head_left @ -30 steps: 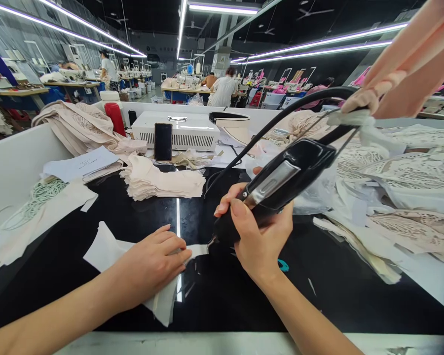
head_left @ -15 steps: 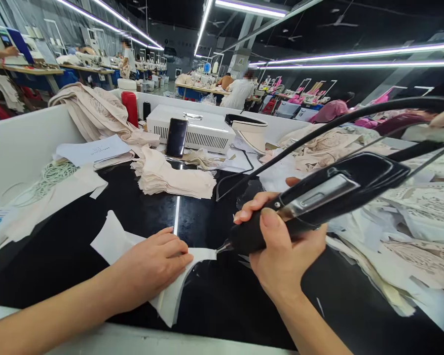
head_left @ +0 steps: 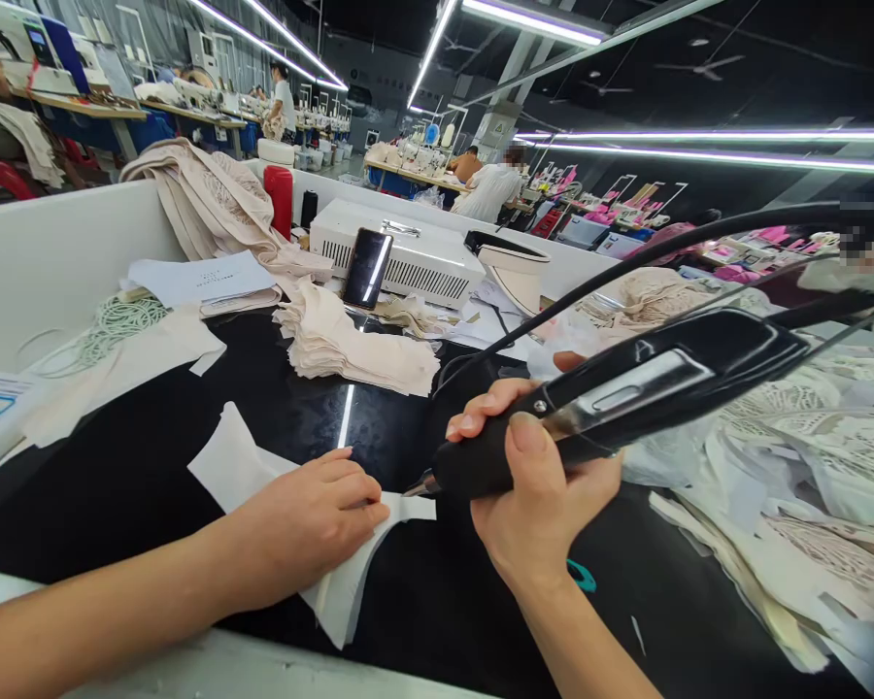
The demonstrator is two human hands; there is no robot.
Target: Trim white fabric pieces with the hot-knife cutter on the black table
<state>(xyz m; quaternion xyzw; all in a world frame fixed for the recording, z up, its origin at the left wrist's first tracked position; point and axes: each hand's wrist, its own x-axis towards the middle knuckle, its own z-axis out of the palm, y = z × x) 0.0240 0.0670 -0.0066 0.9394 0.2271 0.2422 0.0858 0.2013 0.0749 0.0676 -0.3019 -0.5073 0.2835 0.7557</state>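
A white fabric piece (head_left: pixel 237 466) with flared ends and a short strip pointing right lies flat on the black work surface. My left hand (head_left: pixel 317 519) presses on its middle, fingers together and slightly curled, hiding that part. My right hand (head_left: pixel 543 476) is wrapped around a black corded electric hand cutter (head_left: pixel 648 383) with a silver plate on its side. The cutter is tilted, its thin metal tip at the upper edge of the strip, just right of my left fingertips. Whether the tip touches the fabric I cannot tell.
Behind lie a stack of cream fabric pieces (head_left: pixel 364 349), a phone (head_left: pixel 368 267) and a vented white box (head_left: pixel 400 257). Lace pieces (head_left: pixel 808 408) crowd the right side. A teal object (head_left: pixel 581 576) lies near my right wrist. The cutter's black cable (head_left: pixel 597 282) arcs above the surface.
The view has turned, shifting the scene. The cutter has tilted lower, and its tip has moved from the strip's right end leftward along its upper edge. My left hand stays on the fabric.
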